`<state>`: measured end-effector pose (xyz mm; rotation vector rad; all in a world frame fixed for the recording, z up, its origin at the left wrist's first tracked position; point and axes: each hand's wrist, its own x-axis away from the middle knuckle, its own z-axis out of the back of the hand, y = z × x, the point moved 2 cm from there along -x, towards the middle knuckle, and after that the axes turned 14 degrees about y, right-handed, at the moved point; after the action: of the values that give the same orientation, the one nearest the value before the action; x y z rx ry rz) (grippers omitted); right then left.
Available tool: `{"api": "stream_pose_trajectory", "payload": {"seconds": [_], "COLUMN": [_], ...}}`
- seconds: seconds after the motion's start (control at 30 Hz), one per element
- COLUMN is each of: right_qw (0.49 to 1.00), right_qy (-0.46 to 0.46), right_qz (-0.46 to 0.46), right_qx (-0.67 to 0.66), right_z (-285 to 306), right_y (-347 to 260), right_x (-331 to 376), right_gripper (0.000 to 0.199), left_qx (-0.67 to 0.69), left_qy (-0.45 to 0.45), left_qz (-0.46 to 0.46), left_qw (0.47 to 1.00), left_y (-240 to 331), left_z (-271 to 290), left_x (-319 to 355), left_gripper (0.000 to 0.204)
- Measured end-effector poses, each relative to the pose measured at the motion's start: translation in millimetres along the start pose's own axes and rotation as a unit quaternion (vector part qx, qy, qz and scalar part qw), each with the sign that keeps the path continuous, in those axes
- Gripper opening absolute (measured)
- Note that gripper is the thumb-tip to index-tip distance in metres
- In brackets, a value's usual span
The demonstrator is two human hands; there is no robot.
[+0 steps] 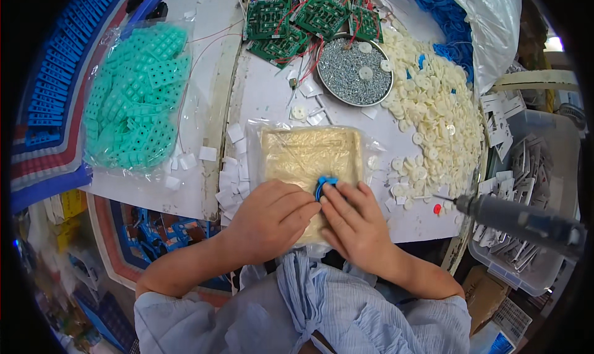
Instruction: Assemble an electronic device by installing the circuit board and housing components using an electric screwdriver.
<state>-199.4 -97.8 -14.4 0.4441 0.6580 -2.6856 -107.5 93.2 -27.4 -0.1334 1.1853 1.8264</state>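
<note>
small blue part pinched between both hands over yellow pad.

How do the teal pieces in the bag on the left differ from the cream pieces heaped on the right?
The teal gridded pads are squarish sheets sealed inside a clear bag, while the cream discs are small, round and lie loose in an open heap on the table. The pads lie farther from both hands than the discs do. Both lie untouched, in large numbers.

Electronics assembly workshop: circuit boards, screws
</note>
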Motion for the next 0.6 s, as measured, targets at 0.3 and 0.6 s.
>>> {"api": "stream_pose_trajectory", "payload": {"seconds": [0.3,0.6], "right_qw": [0.991,0.996], "right_qy": [-0.098,-0.004], "right_qz": [-0.089,-0.08], "right_qx": [0.038,-0.034], "right_z": [-6,22], "right_y": [-34,-12], "right_x": [5,-13], "right_gripper": [0.081,0.054], "left_qx": [-0.023,-0.031], "left_qy": [-0.026,-0.057], "left_qz": [-0.02,-0.051], "left_qw": [0.999,0.997], "left_y": [3,1], "left_z": [1,-2], "left_x": [6,6], "left_gripper": [0.039,0.043]}}
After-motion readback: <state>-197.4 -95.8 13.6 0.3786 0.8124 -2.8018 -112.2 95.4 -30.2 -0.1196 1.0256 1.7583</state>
